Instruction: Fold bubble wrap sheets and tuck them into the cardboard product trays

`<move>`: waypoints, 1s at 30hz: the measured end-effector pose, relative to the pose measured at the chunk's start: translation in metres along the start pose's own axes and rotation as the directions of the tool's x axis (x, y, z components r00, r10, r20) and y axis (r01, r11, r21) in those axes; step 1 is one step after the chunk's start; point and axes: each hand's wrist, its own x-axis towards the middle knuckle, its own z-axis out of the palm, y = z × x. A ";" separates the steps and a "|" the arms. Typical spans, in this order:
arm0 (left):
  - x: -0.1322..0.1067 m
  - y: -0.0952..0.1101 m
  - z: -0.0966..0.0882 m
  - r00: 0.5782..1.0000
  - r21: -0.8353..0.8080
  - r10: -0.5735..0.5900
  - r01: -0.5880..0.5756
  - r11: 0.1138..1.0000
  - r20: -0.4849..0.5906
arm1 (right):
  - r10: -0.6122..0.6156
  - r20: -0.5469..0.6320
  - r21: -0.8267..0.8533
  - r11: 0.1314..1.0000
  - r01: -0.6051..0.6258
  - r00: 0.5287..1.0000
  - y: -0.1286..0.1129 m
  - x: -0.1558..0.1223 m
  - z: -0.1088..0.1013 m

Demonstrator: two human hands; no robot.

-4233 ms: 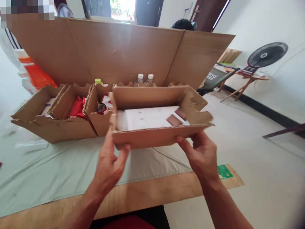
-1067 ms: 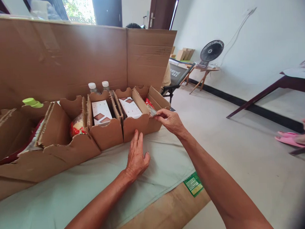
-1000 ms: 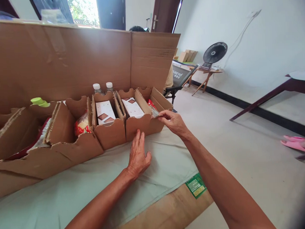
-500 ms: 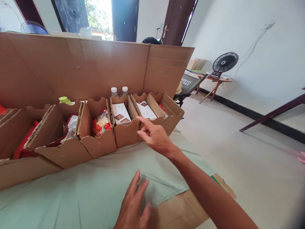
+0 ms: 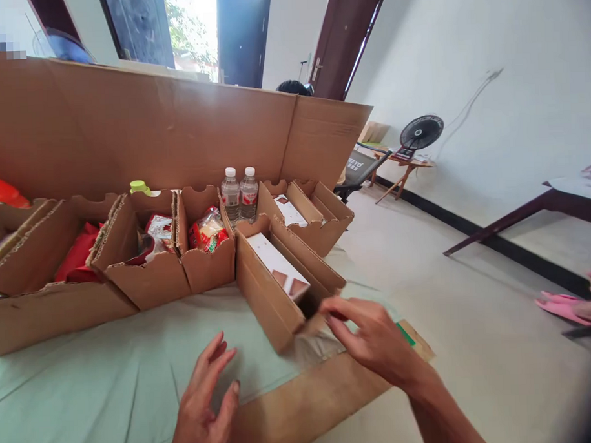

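My right hand (image 5: pixel 367 332) pinches the near end wall of a narrow cardboard box (image 5: pixel 267 306), which juts out of the row toward me. Inside that box lies a white carton with brown squares (image 5: pixel 278 267). Low in the view, my left hand (image 5: pixel 204 396) is held over the green cloth (image 5: pixel 149 356), its fingers apart and holding nothing. To the left in the row stands a cardboard box (image 5: pixel 210 270) with red-and-clear snack packets (image 5: pixel 211 234). Further right, another cardboard box (image 5: pixel 318 237) has a similar white carton (image 5: pixel 291 210).
Two water bottles (image 5: pixel 239 194) stand behind the gap in the row. A tall cardboard panel (image 5: pixel 185 128) rises at the back. Further left, boxes hold a red packet (image 5: pixel 78 255) and other packets. A fan (image 5: pixel 421 133) stands on a small table by the wall.
My right hand has moved toward me and right, drawing the box with the white carton out of the row. The bottles behind are now more exposed. My left hand has shifted left.
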 end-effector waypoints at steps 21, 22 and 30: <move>0.040 0.003 0.036 0.968 -0.064 -0.209 0.202 0.977 -0.141 | 0.348 -0.159 0.703 0.697 -0.141 0.924 0.064 0.001 0.089; 0.044 0.000 0.036 0.968 -0.059 -0.203 0.197 0.979 -0.145 | 0.362 -0.162 0.735 0.665 -0.132 0.918 0.067 0.010 0.097; 0.066 -0.004 0.042 0.973 -0.056 -0.168 0.161 0.985 -0.159 | 0.422 -0.198 0.725 0.671 -0.158 0.885 0.078 0.023 0.124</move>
